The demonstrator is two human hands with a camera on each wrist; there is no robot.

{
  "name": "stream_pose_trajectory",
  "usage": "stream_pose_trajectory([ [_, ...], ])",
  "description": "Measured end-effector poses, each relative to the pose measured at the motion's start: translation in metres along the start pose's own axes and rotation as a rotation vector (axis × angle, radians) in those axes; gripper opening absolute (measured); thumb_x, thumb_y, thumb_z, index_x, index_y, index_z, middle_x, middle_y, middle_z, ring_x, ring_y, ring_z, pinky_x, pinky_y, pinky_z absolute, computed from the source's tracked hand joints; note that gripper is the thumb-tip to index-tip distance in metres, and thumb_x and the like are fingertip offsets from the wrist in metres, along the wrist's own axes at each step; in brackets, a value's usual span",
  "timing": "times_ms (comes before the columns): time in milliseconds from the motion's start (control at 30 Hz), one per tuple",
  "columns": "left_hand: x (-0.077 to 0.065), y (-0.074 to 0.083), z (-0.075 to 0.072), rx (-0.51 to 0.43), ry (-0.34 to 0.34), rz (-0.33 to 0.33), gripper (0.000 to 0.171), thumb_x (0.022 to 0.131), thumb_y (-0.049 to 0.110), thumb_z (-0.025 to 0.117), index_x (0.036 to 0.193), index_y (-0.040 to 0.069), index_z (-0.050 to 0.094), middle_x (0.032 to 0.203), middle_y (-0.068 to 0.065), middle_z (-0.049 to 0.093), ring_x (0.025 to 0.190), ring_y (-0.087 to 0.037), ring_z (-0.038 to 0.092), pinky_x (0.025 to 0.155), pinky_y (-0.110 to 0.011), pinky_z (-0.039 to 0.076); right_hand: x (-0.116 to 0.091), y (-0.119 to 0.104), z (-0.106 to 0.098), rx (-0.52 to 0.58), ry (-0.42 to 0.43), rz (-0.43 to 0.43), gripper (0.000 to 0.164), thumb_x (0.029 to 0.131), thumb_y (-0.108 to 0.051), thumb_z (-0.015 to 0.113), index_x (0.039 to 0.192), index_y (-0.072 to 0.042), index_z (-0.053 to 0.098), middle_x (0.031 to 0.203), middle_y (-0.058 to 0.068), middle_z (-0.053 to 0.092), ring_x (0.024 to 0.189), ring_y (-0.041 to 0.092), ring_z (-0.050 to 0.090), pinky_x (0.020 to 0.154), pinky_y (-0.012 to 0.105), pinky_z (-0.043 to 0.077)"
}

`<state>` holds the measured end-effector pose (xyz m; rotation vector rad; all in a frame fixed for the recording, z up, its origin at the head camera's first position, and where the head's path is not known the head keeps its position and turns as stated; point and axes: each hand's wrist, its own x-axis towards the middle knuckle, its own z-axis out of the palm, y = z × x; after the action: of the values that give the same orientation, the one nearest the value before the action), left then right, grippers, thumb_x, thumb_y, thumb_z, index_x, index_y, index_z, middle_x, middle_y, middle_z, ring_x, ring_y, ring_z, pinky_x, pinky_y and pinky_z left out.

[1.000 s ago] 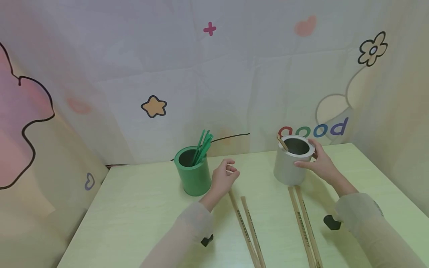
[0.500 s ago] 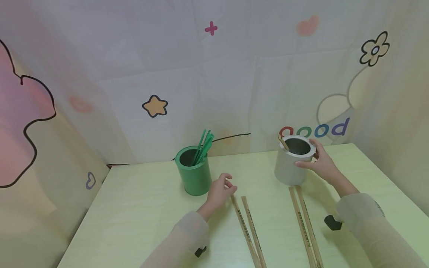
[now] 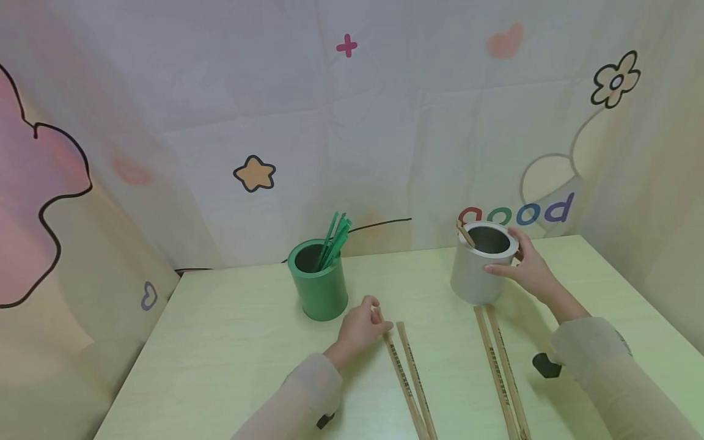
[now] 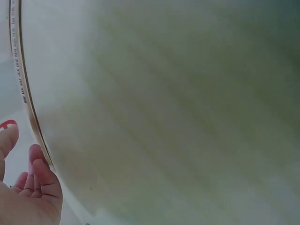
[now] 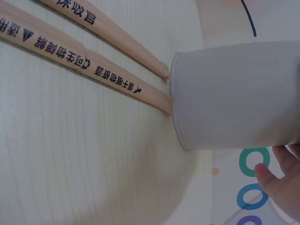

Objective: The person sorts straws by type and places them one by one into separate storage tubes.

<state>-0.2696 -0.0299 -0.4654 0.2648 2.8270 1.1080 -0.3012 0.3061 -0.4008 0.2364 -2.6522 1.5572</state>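
Near the upper end of a paper-wrapped straw (image 3: 403, 380) is my left hand (image 3: 359, 330), its fingers loosely bent over that end. In the left wrist view the thumb (image 4: 8, 140) stands apart from the fingers, and the straw's tip lies by the fingertips. A second wrapped straw (image 3: 414, 366) lies just to the right. My right hand (image 3: 529, 269) grips the light grey cylindrical holder (image 3: 474, 278) at its right side, thumb in front, the other fingers partly hidden behind the rim. A thin tan stick (image 3: 465, 234) leans inside this holder, which stands upright on the table.
A green holder (image 3: 319, 294) with several green sticks (image 3: 335, 241) stands left of centre. Two more wrapped straws (image 3: 495, 366) lie in front of the grey holder, their ends close to its base. A printed cloth (image 3: 374, 146) hangs behind the table (image 3: 220, 354).
My left hand has come down toward me, from beside the green holder to the end of the left straw. My right hand keeps its grip on the grey holder.
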Motion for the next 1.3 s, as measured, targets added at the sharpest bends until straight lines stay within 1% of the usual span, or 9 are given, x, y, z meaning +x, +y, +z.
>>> stream_pose_trajectory([
  [100,-0.0012,0.0000,0.0015,0.028,-0.006,0.005,0.042,0.076,0.028,0.068,0.108,0.009,0.047,0.066,0.004,0.054,0.056,-0.008,0.045,0.050,-0.019,0.036,-0.0003,-0.0004,-0.0001,0.001,0.001,0.001,0.099,0.077,-0.022,0.068,0.141,-0.006,-0.006,0.145,0.024,0.004,0.129,0.050,0.009,0.095,0.066,0.021],
  [267,-0.0021,0.0013,0.0029,0.060,-0.036,0.008,0.046,0.075,0.030,0.068,0.109,0.008,0.047,0.066,0.004,0.055,0.054,-0.008,0.046,0.049,-0.020,0.035,-0.0010,-0.0022,0.0003,0.003,0.000,0.003,0.100,0.077,-0.022,0.068,0.140,-0.006,-0.007,0.145,0.024,0.003,0.128,0.050,0.010,0.095,0.065,0.022],
  [433,-0.0006,0.0001,0.0064,0.114,-0.060,0.012,0.049,0.073,0.032,0.069,0.110,0.009,0.046,0.063,0.006,0.051,0.053,-0.008,0.044,0.048,-0.020,0.034,-0.0019,-0.0040,0.0005,-0.003,-0.001,0.014,0.100,0.077,-0.023,0.068,0.140,-0.007,-0.007,0.145,0.024,0.003,0.128,0.051,0.010,0.094,0.065,0.021],
  [567,-0.0017,0.0018,0.0064,0.140,-0.068,0.022,0.050,0.072,0.032,0.070,0.109,0.009,0.047,0.062,0.006,0.050,0.052,-0.009,0.044,0.048,-0.020,0.034,-0.0023,-0.0048,0.0006,-0.010,0.001,0.019,0.100,0.077,-0.024,0.068,0.141,-0.007,-0.007,0.145,0.024,0.004,0.128,0.051,0.011,0.094,0.065,0.023],
  [767,-0.0027,0.0047,0.0041,0.145,-0.068,0.031,0.049,0.071,0.028,0.071,0.109,0.007,0.048,0.062,0.004,0.050,0.054,-0.009,0.044,0.050,-0.020,0.035,-0.0019,-0.0042,0.0004,-0.015,0.001,0.023,0.100,0.077,-0.025,0.068,0.141,-0.007,-0.006,0.145,0.024,0.005,0.128,0.051,0.012,0.094,0.066,0.023],
  [1000,-0.0038,0.0072,0.0003,0.108,-0.071,0.025,0.045,0.070,0.024,0.072,0.105,0.005,0.050,0.064,0.003,0.050,0.056,-0.010,0.044,0.052,-0.021,0.037,-0.0013,-0.0038,0.0001,-0.009,0.000,0.017,0.100,0.077,-0.024,0.068,0.141,-0.007,-0.007,0.146,0.024,0.003,0.128,0.051,0.010,0.094,0.066,0.021],
  [1300,-0.0024,0.0058,0.0014,0.100,-0.048,0.035,0.040,0.069,0.020,0.072,0.099,0.003,0.053,0.064,0.002,0.049,0.059,-0.011,0.044,0.055,-0.022,0.038,-0.0015,-0.0033,0.0004,-0.015,0.000,0.019,0.101,0.077,-0.024,0.069,0.141,-0.007,-0.007,0.145,0.024,0.005,0.128,0.051,0.011,0.094,0.066,0.022],
])
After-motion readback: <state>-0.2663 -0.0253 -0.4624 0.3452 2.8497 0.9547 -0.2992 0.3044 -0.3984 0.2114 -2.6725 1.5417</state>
